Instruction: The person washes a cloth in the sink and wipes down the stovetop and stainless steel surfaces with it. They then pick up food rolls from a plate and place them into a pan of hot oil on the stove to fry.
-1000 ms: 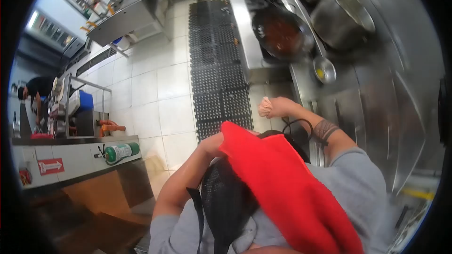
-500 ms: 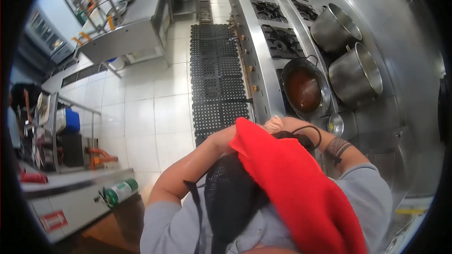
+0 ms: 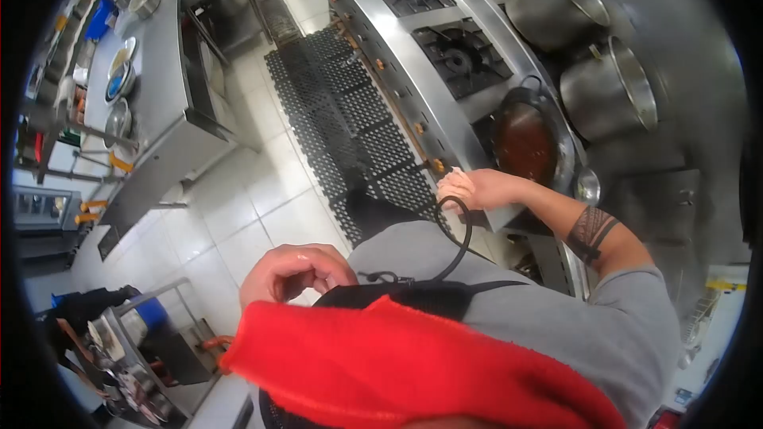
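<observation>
My right hand is closed around a crumpled pale pink cloth, beside the front edge of the stove. Just beyond that forearm a dark pan of reddish-brown liquid sits on the stove, apart from the hand. My left hand is held near my body with its fingers curled inward; what they hold, if anything, is hidden. A red cloth drapes across my chest just below it, and a black cord loops between the hands.
Two big metal pots stand behind the pan, and a small metal bowl is to its right. Black burners run along the stove. A perforated rubber mat lies on the floor before it. A steel counter holds bowls.
My view has turned and my hands have come apart. My left hand has come into sight at the left, while my right hand with the pink cloth stays near the stove edge.
</observation>
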Motion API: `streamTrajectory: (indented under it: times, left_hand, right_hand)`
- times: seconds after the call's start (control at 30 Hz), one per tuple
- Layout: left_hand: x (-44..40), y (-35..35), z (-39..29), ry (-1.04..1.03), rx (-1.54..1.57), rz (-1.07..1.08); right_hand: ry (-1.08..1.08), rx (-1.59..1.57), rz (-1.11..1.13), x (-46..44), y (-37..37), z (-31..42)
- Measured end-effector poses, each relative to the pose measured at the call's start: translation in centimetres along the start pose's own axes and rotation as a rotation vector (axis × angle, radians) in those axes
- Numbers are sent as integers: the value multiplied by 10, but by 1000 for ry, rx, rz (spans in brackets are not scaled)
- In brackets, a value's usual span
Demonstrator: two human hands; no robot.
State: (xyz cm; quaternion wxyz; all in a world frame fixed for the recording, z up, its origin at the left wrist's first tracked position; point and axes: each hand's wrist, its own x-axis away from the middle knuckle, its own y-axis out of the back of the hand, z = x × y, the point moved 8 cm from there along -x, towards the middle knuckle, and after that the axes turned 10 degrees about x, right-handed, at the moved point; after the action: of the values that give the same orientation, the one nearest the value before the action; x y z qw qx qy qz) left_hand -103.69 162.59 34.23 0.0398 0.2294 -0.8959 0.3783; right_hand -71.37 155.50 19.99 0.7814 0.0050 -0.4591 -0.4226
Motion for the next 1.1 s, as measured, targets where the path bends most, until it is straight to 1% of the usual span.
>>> streamTrajectory:
  times: [0.03,0.07,0.1,0.17,0.2,0.23,0.27,0.3,0.37,0.4,0.43,0.47,0.5,0.53,0.6,0.63,0.7,0.73,0.8,0.83,0.9,0.93,0.97,1.0,1.03,1.1]
  left_hand:
    - [-21,17,-3,10,-16,-8]
    - [-42,27,-23,-246,37,69]
    - [-54,38,-40,-322,80,71]
    - [-77,61,-70,-319,132,65]
    - [-94,73,-84,-307,134,94]
    - [-115,88,-93,-252,92,160]
    - [-135,102,-102,-199,47,227]
    - [-156,120,-106,-110,33,205]
    - [-205,170,-122,-32,-252,-125]
    - [-230,202,-122,1,-325,-309]
    - [-257,213,-121,-3,-320,-308]
    - [-279,224,-133,-166,-447,-386]
    - [-299,234,-143,-242,-504,-419]
    - [-318,243,-153,-316,-563,-455]
    - [-361,248,-169,-406,-697,-257]
    - [-377,258,-177,-391,-689,-242]
    - [-406,289,-189,-308,-389,-274]
    - [-417,307,-201,-312,-355,-334]
    - [-442,330,-224,-291,-343,-289]
    - [-456,338,-240,-291,-324,-261]
    - [-484,356,-265,-244,-356,-232]
    - [-499,363,-280,-296,-301,-203]
    - [-510,369,-294,-350,-244,-180]
    - [-518,369,-309,-331,-275,-151]
    - [-527,372,-320,-321,-278,-138]
    - [-544,370,-339,-337,-266,-27]
  right_hand:
    - [109,45,-35,-31,19,5]
    - [216,91,-68,-60,38,10]
    - [320,136,-98,-86,55,16]
    - [526,223,-174,-126,88,39]
    - [535,221,-181,-145,112,50]
    - [512,141,-191,-159,133,65]
    - [452,194,-241,-173,155,77]
    - [390,245,-288,-184,177,94]
    - [179,252,-346,-209,218,107]
    - [179,256,-345,-217,234,124]
    - [184,259,-359,-223,251,142]
    - [186,261,-372,-232,266,154]
    - [367,214,-416,-238,278,173]
    - [412,189,-400,-253,288,180]
    - [515,155,-400,-278,314,187]
    - [543,125,-580,-278,330,189]
    - [480,141,-671,-287,355,186]
    - [461,127,-685,-292,369,186]
    - [239,138,-657,-307,391,175]
    - [211,123,-678,-311,402,175]
    - [183,211,-792,-311,425,182]
    - [155,200,-806,-311,434,189]
    - [64,124,-859,-308,442,191]
    - [-21,47,-909,-308,451,192]
    - [-34,38,-917,-312,460,195]
    - [-108,-57,-852,-319,467,192]
